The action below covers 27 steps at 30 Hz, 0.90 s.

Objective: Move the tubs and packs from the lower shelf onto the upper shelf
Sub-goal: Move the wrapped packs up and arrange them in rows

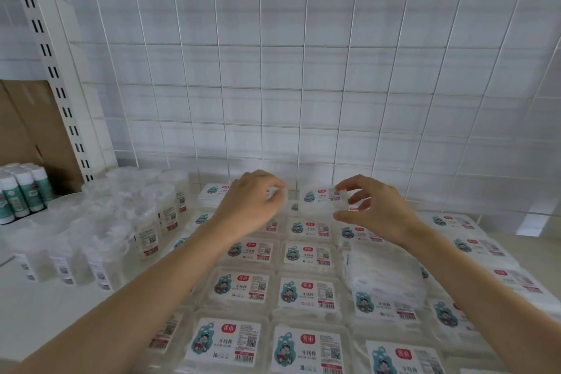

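1. The right hand (376, 209) pinches a clear labelled pack (323, 196) by its right end, at the shelf's (45, 307) back row.
2. The left hand (252, 203), fingers curled, seems to grip the pack's left end, probably to square it against its neighbours.

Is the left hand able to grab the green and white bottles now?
Probably not yet: the left hand grips a clear labelled pack, and clear round tubs stand before the green and white bottles.
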{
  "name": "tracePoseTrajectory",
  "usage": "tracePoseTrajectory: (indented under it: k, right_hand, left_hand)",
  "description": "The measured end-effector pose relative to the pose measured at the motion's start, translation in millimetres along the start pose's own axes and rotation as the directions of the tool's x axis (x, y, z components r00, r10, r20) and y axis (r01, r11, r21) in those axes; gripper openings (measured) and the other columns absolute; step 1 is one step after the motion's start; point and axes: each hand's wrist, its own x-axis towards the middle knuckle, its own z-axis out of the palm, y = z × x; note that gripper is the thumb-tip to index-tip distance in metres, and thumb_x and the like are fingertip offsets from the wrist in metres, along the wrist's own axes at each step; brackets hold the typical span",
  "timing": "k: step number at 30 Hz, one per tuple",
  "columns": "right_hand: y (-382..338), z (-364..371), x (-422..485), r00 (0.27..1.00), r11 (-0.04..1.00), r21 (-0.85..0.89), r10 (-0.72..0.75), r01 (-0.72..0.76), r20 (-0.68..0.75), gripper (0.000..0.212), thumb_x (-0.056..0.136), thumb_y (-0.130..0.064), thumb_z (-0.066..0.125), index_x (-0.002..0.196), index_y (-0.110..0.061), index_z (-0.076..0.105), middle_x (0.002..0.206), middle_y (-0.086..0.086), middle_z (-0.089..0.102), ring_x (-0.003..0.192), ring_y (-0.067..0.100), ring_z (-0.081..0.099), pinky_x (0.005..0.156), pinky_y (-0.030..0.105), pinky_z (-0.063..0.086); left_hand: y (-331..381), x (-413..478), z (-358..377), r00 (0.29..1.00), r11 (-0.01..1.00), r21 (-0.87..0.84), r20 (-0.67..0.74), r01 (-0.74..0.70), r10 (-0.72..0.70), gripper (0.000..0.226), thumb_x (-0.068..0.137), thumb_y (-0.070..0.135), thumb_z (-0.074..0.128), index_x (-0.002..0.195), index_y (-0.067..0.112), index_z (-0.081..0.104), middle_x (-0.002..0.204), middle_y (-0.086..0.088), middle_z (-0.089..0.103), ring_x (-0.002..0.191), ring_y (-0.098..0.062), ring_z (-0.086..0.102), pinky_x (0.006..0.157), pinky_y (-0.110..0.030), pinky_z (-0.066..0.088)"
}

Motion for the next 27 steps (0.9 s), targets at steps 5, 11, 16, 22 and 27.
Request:
tracePoseTrajectory:
  k: [5,11,16,22,27]
  right_hand:
    - [10,4,2,0.996,0.991,-0.12,-0.057,0.064,0.061,0.03,0.081,-0.03,0.078,0.107,-0.037,0.063,0.119,-0.014,0.054,0.095,-0.004,0.055,0.074,0.01,0.045]
    - [10,3,4,0.981,0.972,-0.174,-0.131,0.155,0.146,0.021,0.087,-0.037,0.07,0.103,-0.05,0.063,0.121,-0.023,0.057,0.11,-0.003,0.053,0.091,0.016,0.04]
    - [4,7,6,0.96,0.974,-0.182,-0.08,0.132,0.269,0.043,0.09,-0.045,0.065,0.131,-0.046,0.054,0.142,-0.023,0.042,0.12,-0.001,0.042,0.107,0.027,0.034]
    - [0,9,4,0.942,0.983,-0.157,-0.041,0.098,0.333,0.058,0.089,-0.044,0.067,0.141,-0.045,0.042,0.15,-0.025,0.03,0.119,-0.001,0.041,0.103,0.022,0.031]
    - [0,6,3,0.95,0.992,-0.087,-0.062,0.093,0.307,0.052,0.087,-0.043,0.069,0.132,-0.047,0.045,0.139,-0.025,0.038,0.109,-0.008,0.048,0.098,0.019,0.037]
  left_hand:
    - [-5,1,3,0.998,0.994,0.107,0.055,0.036,-0.042,0.029,0.097,0.03,0.053,0.123,0.023,0.064,0.132,0.002,0.057,0.123,-0.016,0.051,0.107,-0.039,0.038]
    - [-5,0,3,0.995,0.992,0.125,0.095,0.022,-0.034,0.032,0.097,0.029,0.053,0.127,0.022,0.06,0.133,0.0,0.056,0.121,-0.018,0.052,0.102,-0.038,0.044]
    - [-5,0,3,0.995,0.99,0.138,0.096,0.013,-0.027,0.032,0.095,0.028,0.054,0.126,0.022,0.059,0.133,0.0,0.054,0.121,-0.019,0.05,0.098,-0.037,0.045]
    - [-6,1,4,0.995,0.989,0.148,0.1,0.004,-0.019,0.031,0.096,0.029,0.054,0.126,0.023,0.058,0.135,0.002,0.053,0.123,-0.019,0.049,0.1,-0.039,0.044]
    - [-8,2,5,0.993,0.988,0.154,0.112,0.007,-0.024,0.032,0.096,0.031,0.054,0.127,0.023,0.057,0.137,0.001,0.051,0.125,-0.02,0.047,0.102,-0.039,0.043]
